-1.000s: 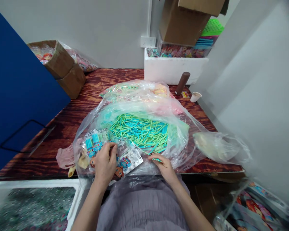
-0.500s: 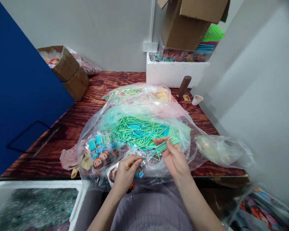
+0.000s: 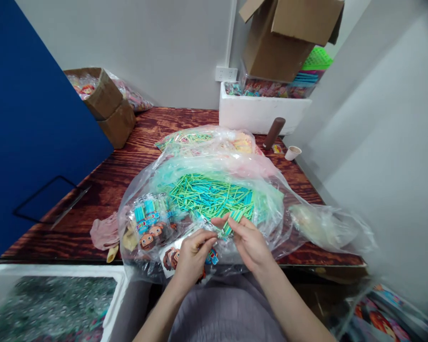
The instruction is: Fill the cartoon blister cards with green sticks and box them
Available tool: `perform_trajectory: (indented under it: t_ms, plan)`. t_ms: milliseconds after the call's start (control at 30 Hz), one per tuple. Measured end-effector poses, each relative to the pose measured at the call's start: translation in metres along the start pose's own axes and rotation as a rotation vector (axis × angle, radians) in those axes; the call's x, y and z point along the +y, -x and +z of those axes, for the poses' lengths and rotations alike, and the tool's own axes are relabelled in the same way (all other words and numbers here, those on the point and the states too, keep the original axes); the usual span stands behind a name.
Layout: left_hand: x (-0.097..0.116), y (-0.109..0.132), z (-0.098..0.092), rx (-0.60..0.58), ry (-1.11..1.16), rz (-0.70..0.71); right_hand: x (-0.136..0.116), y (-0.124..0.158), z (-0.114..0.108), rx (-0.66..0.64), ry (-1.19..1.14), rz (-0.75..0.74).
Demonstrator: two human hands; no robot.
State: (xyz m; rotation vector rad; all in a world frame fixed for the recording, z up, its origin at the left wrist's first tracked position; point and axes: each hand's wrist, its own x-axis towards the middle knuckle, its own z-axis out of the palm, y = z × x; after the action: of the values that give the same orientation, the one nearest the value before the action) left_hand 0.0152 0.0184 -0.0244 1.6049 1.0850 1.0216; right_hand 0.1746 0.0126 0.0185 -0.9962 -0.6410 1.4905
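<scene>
A big clear plastic bag (image 3: 271, 190) lies open on the wooden table (image 3: 107, 185), full of green and blue thin sticks (image 3: 210, 194). My left hand (image 3: 192, 256) pinches a small printed packet with a cartoon face (image 3: 171, 259) at the table's near edge. My right hand (image 3: 248, 242) holds a small bunch of green sticks (image 3: 231, 223), its fingers closed round them, their tips meeting the packet's mouth. More filled cartoon packets (image 3: 148, 223) lie in the bag to the left.
A white foam box (image 3: 264, 111) of coloured packets stands at the back, with a cardboard box (image 3: 285, 38) above it. Cardboard boxes (image 3: 107, 104) sit back left. A brown cylinder (image 3: 274, 133) and paper cup (image 3: 292, 153) stand right. Another white bin (image 3: 50, 304) is lower left.
My left hand lifted a packet from the pile and brought it to the middle. My right hand picked up a bunch of sticks and moved it down to the packet.
</scene>
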Motion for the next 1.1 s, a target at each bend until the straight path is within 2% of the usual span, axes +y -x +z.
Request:
perform_trajectory:
  t_ms: [100, 233, 400, 500, 700, 833, 933, 1000, 1100]
  plan:
    - [0.004, -0.004, 0.001, 0.002, -0.088, 0.081, -0.005, -0.003, -0.001, -0.051, 0.164, -0.009]
    - [0.004, -0.007, 0.002, 0.010, -0.132, 0.138, -0.017, -0.007, -0.002, -0.113, 0.220, 0.028]
    - [0.002, -0.008, 0.001, -0.007, -0.269, 0.242, -0.032, -0.013, -0.002, -0.095, 0.259, 0.056]
    - [0.002, -0.008, 0.000, -0.003, -0.309, 0.291, -0.031, -0.015, 0.001, -0.062, 0.263, 0.052]
    - [0.005, -0.005, 0.004, 0.079, -0.169, 0.179, -0.012, -0.006, 0.010, 0.007, 0.196, 0.011]
    - [0.007, -0.005, 0.010, 0.139, -0.042, 0.126, -0.017, 0.001, 0.013, -0.053, 0.247, -0.033]
    - [0.011, -0.008, 0.016, 0.189, 0.074, 0.072, -0.023, 0.003, 0.015, -0.023, 0.240, -0.114]
    - [0.013, -0.011, 0.018, 0.214, 0.156, 0.019, -0.022, 0.003, 0.016, 0.028, 0.313, -0.234]
    - [0.014, -0.014, 0.020, 0.220, 0.271, -0.064, -0.014, 0.004, 0.014, 0.043, 0.590, -0.370]
